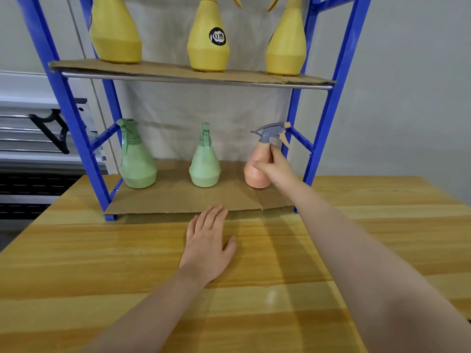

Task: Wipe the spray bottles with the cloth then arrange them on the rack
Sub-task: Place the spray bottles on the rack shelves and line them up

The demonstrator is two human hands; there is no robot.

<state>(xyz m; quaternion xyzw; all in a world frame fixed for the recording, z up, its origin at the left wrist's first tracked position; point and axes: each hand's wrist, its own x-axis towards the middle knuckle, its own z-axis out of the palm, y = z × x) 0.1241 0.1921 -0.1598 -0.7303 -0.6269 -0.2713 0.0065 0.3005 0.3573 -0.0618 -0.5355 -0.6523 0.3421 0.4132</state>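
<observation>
The right hand (pixel 274 166) grasps the pink spray bottle (pixel 256 171), at 3 o'clock on the bottom shelf (pixel 178 200), by its shoulder; it looks light, rigid, smooth plastic. The left hand (pixel 207 247) lies released on the surface (pixel 102 263).

The middle yellow bottle (pixel 207 39) bears a black round sticker (pixel 217 36) reading "Q".

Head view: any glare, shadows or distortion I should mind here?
Head view: a soft glare patch on the table; faint arm shadows near the left hand; wide-angle lens splays the rack uprights outward; the right hand on the pink bottle is slightly soft.
</observation>
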